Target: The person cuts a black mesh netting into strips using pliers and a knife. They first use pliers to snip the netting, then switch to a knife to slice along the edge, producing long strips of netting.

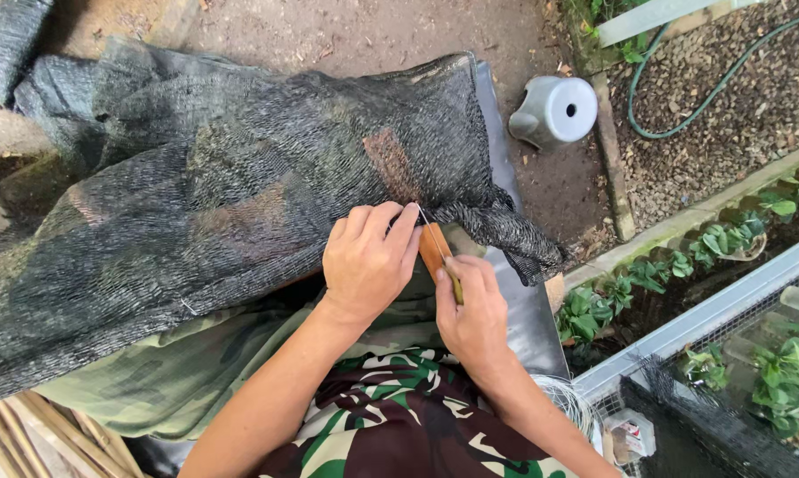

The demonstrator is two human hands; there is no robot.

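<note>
Seen from above, a seated person in camouflage trousers [391,425] works on a large sheet of black shade netting [222,186] that is draped over the lap and spills to the left over bare dirt ground [373,35]. The left hand [367,264] rests on the near edge of the netting, fingers curled closed and pinching the mesh between thumb and fingertips [406,219]. Just beside it, the right hand [472,312] is closed around a small tool with a brown wooden handle [433,248]; a thin pale blade or needle tip rises from the handle toward the left fingertips, and its exact kind cannot be told. The two hands are nearly touching, both at the netting's lower edge, near its bunched right corner [514,235]. Under the netting lies a smooth black plastic sheet [523,310], showing along the right side.

On the ground beyond the netting's far right corner, a grey plastic watering can [554,111] lies on its side. A green garden hose [683,106] curves over gravel at the upper right. Along the right edge, a concrete border runs beside leafy green seedlings [727,243] and a pale metal frame [709,314] with black mesh. A coil of thin wire [563,398] sits by the right forearm, and bamboo sticks [46,434] show at the lower left
</note>
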